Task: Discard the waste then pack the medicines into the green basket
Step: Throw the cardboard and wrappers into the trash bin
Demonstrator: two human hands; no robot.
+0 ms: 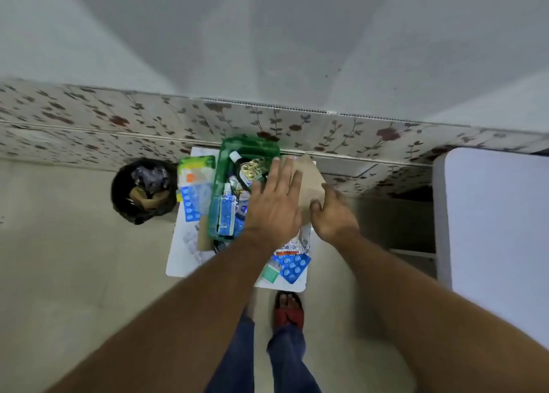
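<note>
Medicines fill the green basket (237, 149), which sits on a small white table (181, 259) against the flower-patterned wall tiles (89, 116): a dark bottle with a white cap (237, 162), a gold foil strip (252, 167) and a blue box (227, 214) lie inside it. Just right of the basket, a brown paper bag (309, 181) rests under both hands. The left hand (276, 202) is spread flat, fingers open, over the bag's near edge and the basket's rim. The right hand (332, 214) curls loosely beside the bag; whether it grips I cannot tell. Blue blister packs (292, 266) lie on the table's near side, more packs (193, 190) on its left. A black-lined bin (142, 190) of waste stands on the floor to the left.
</note>
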